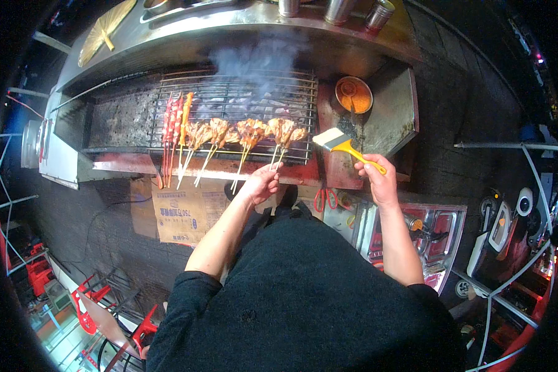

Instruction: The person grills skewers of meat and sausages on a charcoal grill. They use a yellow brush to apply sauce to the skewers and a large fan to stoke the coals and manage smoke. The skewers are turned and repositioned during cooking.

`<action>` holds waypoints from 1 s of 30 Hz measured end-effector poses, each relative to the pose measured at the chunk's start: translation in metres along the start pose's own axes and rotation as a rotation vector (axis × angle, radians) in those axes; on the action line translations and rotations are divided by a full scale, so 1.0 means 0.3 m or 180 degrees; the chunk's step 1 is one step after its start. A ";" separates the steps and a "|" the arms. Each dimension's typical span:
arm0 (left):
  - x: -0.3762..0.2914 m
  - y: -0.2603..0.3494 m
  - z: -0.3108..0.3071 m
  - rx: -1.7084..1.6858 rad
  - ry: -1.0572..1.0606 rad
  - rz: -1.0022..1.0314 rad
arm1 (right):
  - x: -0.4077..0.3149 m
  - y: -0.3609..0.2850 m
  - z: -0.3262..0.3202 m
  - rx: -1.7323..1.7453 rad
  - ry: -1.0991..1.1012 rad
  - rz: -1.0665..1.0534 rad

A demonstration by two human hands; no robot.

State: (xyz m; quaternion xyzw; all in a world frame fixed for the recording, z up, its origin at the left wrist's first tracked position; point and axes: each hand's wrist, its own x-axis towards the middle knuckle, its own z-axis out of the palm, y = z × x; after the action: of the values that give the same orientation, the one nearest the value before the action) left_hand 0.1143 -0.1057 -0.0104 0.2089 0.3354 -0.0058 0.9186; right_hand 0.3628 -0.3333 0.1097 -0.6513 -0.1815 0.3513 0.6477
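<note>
My left hand grips the stick ends of the rightmost meat skewers, whose browned meat rests on the wire grill grate. In my right hand is the yellow handle of a basting brush; its pale bristles point left, just right of the grate and apart from the meat. More browned skewers lie to the left, sticks towards me. Beyond them are several thin red meat skewers and a yellow-orange skewer. A metal bowl of orange sauce holds a ladle, behind the brush.
Smoke rises off the charcoal under the grate. Red-handled scissors hang at the grill's front edge. Metal canisters and a woven hand fan sit on the back ledge. Flattened cardboard lies below; metal trays stand at right.
</note>
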 end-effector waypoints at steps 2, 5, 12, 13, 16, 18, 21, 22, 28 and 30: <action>-0.004 0.004 -0.022 0.0202 -0.0073 0.0042 | -0.002 0.004 0.024 0.0008 -0.0086 0.0008; -0.015 -0.006 -0.054 0.0961 0.0630 0.0247 | 0.002 0.021 0.073 -0.0078 -0.0143 0.0099; -0.155 -0.022 -0.050 0.2711 0.1437 0.0591 | 0.063 0.078 0.225 -0.0967 -0.0466 -0.0344; -0.184 -0.017 -0.037 0.3211 0.1675 0.0481 | 0.058 0.080 0.230 -0.0977 -0.0357 -0.0322; -0.274 0.000 -0.021 0.5249 0.2369 0.2339 | 0.024 0.069 0.216 -0.0828 -0.0127 -0.0048; -0.270 0.050 -0.039 0.5207 0.2662 0.2850 | 0.010 0.058 0.202 -0.0677 -0.0211 -0.0079; -0.196 0.177 -0.079 0.2972 0.1800 0.0964 | 0.018 0.051 0.196 -0.0618 -0.0337 -0.0067; -0.196 0.203 -0.086 0.1095 0.1184 0.0331 | 0.024 0.053 0.198 -0.0552 -0.0401 -0.0076; -0.261 0.249 -0.010 0.0751 0.0757 0.0336 | 0.016 0.017 0.202 -0.0481 -0.0438 -0.0146; -0.293 0.241 0.025 0.1012 0.0859 0.0400 | 0.006 -0.020 0.218 -0.0423 -0.0501 -0.0193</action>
State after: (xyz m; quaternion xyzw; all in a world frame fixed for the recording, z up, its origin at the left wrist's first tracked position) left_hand 0.0616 -0.0541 0.0765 0.3706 0.4365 0.0266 0.8194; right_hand 0.3200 -0.2845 0.1208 -0.6573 -0.2744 0.3688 0.5972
